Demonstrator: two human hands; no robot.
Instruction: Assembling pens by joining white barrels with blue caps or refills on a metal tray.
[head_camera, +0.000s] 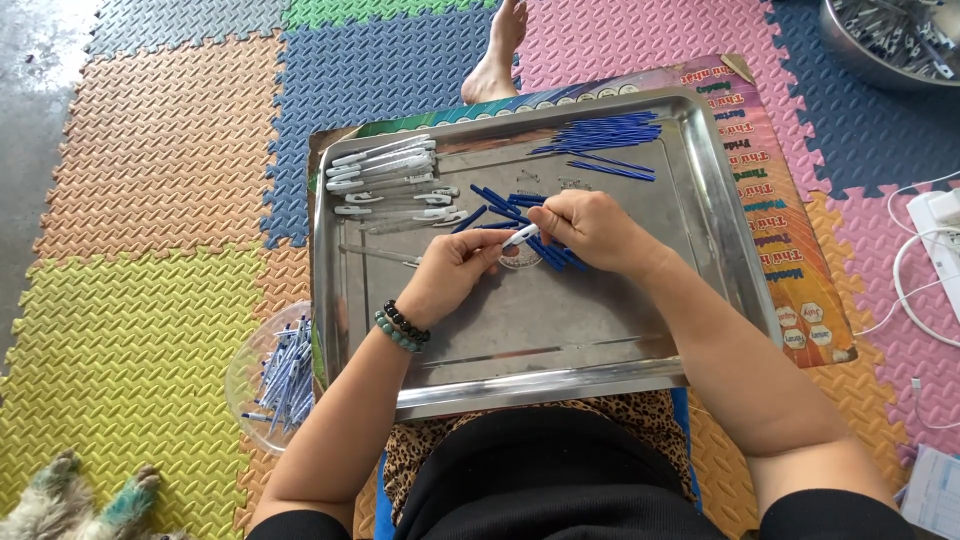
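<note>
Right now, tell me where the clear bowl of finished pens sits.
In the head view, the clear bowl sits on the foam mat at lower left, beside the steel tray's near-left corner, below the left hand.

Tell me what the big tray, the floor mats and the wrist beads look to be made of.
Large rectangular silver tray: looks like stainless steel, shiny, with reflections and fine scratches. Coloured interlocking floor mats: likely soft foam, matte, with an embossed texture and jigsaw edges. Black and green bead bracelets on the left hand: glossy round beads, perhaps stone or glass; the look leaves it open.
</note>
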